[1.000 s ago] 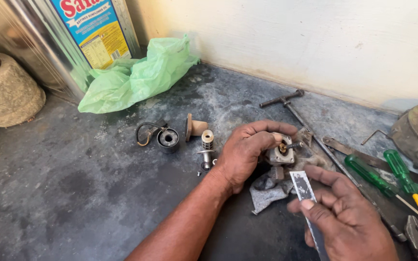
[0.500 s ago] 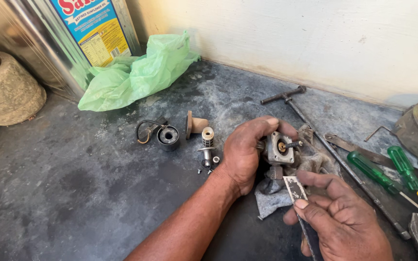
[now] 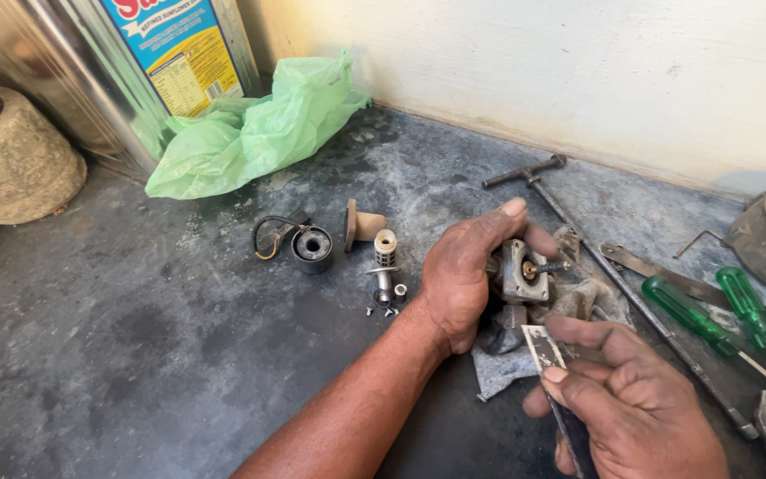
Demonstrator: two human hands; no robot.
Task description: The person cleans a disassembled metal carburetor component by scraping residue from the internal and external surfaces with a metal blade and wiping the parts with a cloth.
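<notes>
Over the rag (image 3: 498, 368), left hand (image 3: 463, 275) grips metal part (image 3: 523, 270); right hand (image 3: 631, 399) pinches probably a blade (image 3: 544, 348).

The left hand (image 3: 463, 275) covers the near side of the small metal valve body (image 3: 525, 270), so its grip there is hidden. The blade (image 3: 556, 390) runs under the right hand (image 3: 631, 408), its lower end cut off at the bottom edge. The tiny screws (image 3: 383, 310) are too small to make out. The tin can (image 3: 135, 62) is cropped at the top.

bare forearms, grimy hands, no sleeves
</notes>
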